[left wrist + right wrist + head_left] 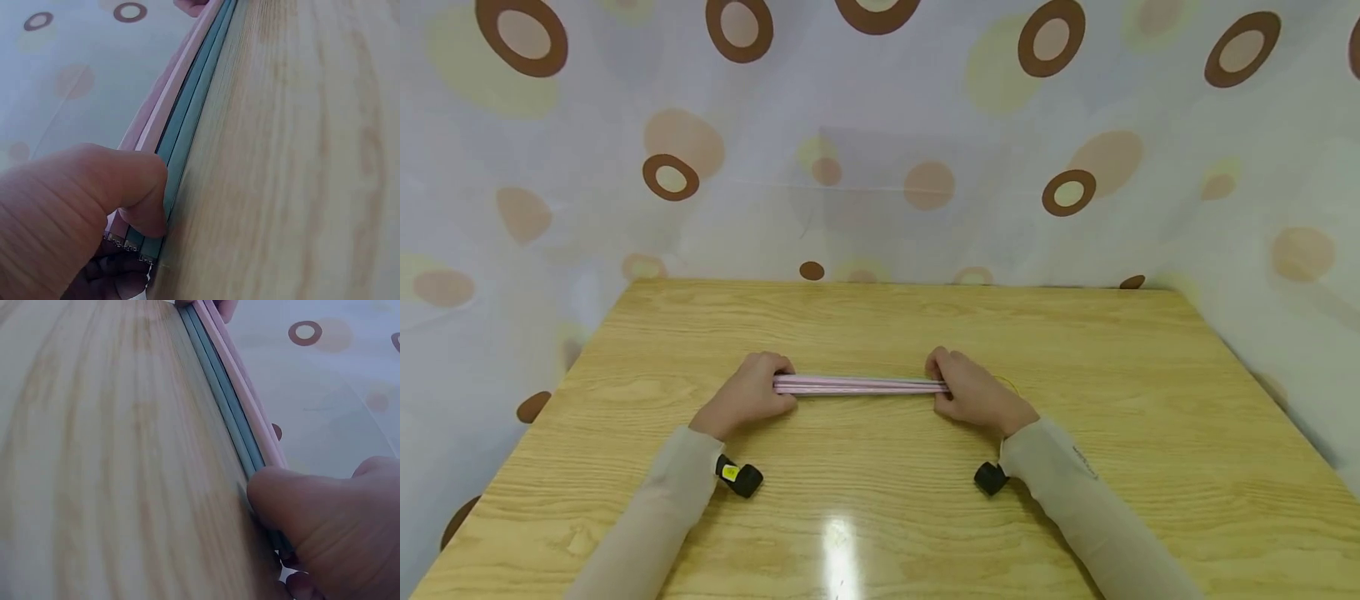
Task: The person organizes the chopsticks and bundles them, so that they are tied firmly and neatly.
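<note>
A narrow bundle of long pink and teal strips (861,386) lies crosswise over the table between two hands. My left hand (752,390) grips its left end, and my right hand (977,393) grips the right end. In the left wrist view the left thumb bends over the strips (187,119), with fingers underneath; small metallic bits show at their ends. From the right wrist, the right hand (331,519) has its thumb across the same strips (234,394), teal on the table side and pink on the far side.
A thin yellow loop (1007,383) shows behind the right hand. The wood-grain table (880,467) meets a white sheet with brown and beige circles (880,108) at the back and sides. Each wrist bears a small black camera (991,478) over a pale sleeve.
</note>
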A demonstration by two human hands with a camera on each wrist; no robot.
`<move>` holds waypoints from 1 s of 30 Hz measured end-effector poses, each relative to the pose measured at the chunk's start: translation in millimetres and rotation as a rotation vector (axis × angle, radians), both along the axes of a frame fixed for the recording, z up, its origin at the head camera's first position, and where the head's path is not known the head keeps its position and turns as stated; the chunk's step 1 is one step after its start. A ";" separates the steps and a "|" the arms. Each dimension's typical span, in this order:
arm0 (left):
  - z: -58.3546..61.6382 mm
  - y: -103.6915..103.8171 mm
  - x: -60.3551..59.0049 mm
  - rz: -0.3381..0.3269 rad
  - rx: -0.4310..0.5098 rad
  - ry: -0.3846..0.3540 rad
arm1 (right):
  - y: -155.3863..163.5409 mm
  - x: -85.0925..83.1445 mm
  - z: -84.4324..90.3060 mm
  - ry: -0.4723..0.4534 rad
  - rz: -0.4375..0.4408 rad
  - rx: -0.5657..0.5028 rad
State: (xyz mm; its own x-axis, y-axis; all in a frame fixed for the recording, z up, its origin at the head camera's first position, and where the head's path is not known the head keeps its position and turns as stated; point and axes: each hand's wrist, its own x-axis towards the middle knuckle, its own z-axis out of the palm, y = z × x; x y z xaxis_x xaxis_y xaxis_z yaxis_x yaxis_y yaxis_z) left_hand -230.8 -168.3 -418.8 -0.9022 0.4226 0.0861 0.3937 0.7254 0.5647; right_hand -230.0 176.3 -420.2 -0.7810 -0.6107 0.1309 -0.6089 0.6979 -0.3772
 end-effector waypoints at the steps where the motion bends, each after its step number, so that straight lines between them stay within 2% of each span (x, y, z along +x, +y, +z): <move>1: -0.2 -0.4 0.3 -0.002 -0.004 0.002 | -0.3 0.0 0.0 0.007 0.003 0.006; 4: -0.6 -0.7 1.1 -0.010 -0.026 -0.016 | -1.6 0.2 0.6 0.021 0.015 0.037; 10: 0.9 1.8 0.5 -0.075 -0.072 -0.014 | -1.7 0.9 2.6 0.005 -0.002 0.082; 14: 1.5 2.8 0.4 -0.077 -0.075 -0.017 | -1.0 0.9 1.5 0.015 -0.002 0.095; 21: 0.9 4.9 0.9 -0.064 -0.089 -0.047 | -1.1 2.9 1.0 0.027 0.004 0.078; 30: 4.8 13.4 -2.8 -0.107 -0.134 -0.040 | 4.8 2.6 0.3 -0.010 0.007 0.032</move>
